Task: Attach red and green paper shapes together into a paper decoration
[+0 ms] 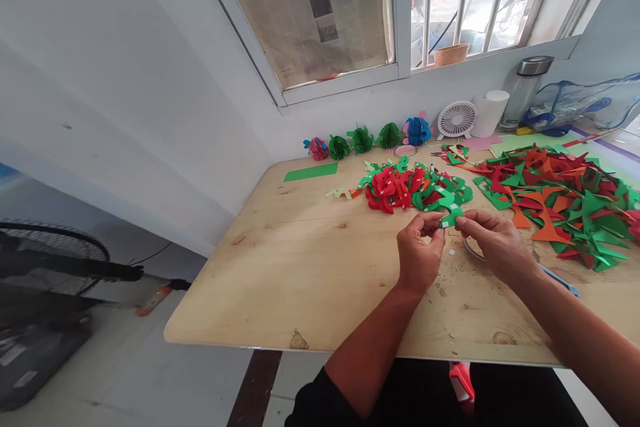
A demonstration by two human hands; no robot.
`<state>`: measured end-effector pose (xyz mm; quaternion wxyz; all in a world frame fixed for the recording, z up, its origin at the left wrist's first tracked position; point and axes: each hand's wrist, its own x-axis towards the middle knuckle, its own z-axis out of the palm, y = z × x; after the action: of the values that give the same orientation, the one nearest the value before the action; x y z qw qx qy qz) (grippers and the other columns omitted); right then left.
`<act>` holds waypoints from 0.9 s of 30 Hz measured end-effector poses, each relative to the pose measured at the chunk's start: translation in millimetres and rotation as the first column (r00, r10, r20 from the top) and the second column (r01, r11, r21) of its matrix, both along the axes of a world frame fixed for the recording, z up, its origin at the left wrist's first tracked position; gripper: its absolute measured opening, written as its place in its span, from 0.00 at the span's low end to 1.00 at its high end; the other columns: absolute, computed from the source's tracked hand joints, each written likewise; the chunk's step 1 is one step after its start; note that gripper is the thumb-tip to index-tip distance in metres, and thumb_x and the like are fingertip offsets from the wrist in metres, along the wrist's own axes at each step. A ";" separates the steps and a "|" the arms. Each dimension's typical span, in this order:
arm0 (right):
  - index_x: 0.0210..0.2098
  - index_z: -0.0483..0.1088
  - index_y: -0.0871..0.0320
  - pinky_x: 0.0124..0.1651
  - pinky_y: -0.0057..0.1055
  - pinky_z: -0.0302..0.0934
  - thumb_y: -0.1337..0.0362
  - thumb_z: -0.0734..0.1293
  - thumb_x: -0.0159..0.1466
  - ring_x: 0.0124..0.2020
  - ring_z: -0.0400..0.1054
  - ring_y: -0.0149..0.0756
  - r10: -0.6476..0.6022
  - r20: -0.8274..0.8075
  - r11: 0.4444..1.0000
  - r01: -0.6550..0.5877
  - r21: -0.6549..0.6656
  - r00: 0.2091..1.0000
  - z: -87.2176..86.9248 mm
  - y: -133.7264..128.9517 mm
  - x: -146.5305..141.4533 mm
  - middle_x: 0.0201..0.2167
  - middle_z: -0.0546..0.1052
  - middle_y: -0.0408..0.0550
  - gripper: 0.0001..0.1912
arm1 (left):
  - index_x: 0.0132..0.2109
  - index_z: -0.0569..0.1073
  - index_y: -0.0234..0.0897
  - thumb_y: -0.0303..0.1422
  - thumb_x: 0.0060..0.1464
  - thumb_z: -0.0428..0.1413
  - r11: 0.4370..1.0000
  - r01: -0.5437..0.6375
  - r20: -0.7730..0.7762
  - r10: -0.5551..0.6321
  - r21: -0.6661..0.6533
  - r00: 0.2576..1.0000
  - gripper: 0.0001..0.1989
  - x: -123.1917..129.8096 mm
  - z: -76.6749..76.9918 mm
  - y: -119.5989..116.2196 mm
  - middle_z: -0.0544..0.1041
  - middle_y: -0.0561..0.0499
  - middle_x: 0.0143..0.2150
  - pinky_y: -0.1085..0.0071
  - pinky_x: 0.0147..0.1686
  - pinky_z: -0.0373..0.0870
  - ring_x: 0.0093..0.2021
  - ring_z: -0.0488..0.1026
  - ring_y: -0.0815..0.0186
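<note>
Between my two hands, just above the table's wood top, is a green paper cutout (453,213) with small white patches on it. My left hand (421,247) pinches its left end between thumb and fingers. On the other side my right hand (493,237) grips the right edge with its fingertips. Beyond them lies a pile of red cutouts (393,187) and green cutouts (435,190), several bearing white patches. Partly hidden under my right hand is a roll of tape (473,250), and a tiny white scrap (452,252) rests beside it.
A heap of red, orange and green paper offcuts (555,193) covers the right side. Along the wall stand folded paper figures (361,139), a small white fan (457,120) and a glass bottle (523,93). A green strip (311,172) lies back left; a blue tool (563,281) is near my right forearm.
</note>
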<state>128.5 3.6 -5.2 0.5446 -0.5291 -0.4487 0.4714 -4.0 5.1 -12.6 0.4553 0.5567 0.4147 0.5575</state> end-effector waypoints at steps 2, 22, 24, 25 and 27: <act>0.20 0.70 0.57 0.25 0.26 0.47 0.54 0.72 0.48 0.22 0.53 0.27 -0.015 -0.007 1.000 0.015 -0.003 1.000 0.1 -0.2 -0.4 0.18 0.65 0.40 0.14 | 0.41 0.74 0.35 0.23 0.47 0.53 1.000 0.007 0.007 -0.007 -0.007 1.000 0.12 0.1 0.0 0.2 0.77 0.49 0.33 0.71 0.37 0.71 0.33 0.74 0.68; 0.19 0.66 0.56 0.23 0.27 0.49 0.58 0.70 0.49 0.22 0.57 0.29 -0.078 0.161 0.996 0.071 0.047 0.984 9.5 -5.6 -4.6 0.19 0.67 0.41 0.11 | 0.39 0.75 0.34 0.28 0.48 0.54 0.999 0.022 0.089 -0.019 -0.035 0.996 0.10 -1.6 3.4 -2.9 0.77 0.47 0.33 0.70 0.36 0.71 0.33 0.74 0.68; 0.18 0.65 0.56 0.24 0.27 0.50 0.58 0.69 0.49 0.23 0.58 0.30 -0.084 0.190 0.995 0.073 0.062 0.978 10.3 -6.0 -4.7 0.20 0.68 0.41 0.11 | 0.38 0.75 0.33 0.28 0.47 0.55 0.999 0.013 0.089 -0.009 -0.042 0.996 0.09 -1.2 3.7 -3.3 0.77 0.48 0.32 0.71 0.36 0.71 0.32 0.73 0.68; 0.18 0.65 0.56 0.24 0.27 0.50 0.59 0.69 0.50 0.24 0.59 0.31 -0.088 0.205 0.995 0.075 0.073 0.975 10.8 -6.1 -4.8 0.21 0.68 0.42 0.11 | 0.38 0.75 0.33 0.28 0.47 0.55 0.999 0.008 0.088 -0.004 -0.045 0.996 0.09 -1.0 3.9 -3.5 0.77 0.48 0.32 0.71 0.36 0.71 0.32 0.73 0.68; 0.18 0.65 0.56 0.24 0.27 0.51 0.59 0.68 0.50 0.24 0.59 0.31 -0.095 0.234 0.993 0.074 0.095 0.968 11.4 -6.1 -5.0 0.21 0.68 0.42 0.11 | 0.38 0.75 0.33 0.28 0.47 0.55 0.999 0.003 0.085 0.001 -0.046 0.996 0.09 -0.9 4.2 -3.7 0.77 0.48 0.32 0.71 0.36 0.71 0.32 0.73 0.68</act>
<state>123.5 -2.5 6.2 0.5287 -0.5765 -0.5076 0.3613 -5.0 1.3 -8.5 0.4857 0.5221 0.4072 0.5706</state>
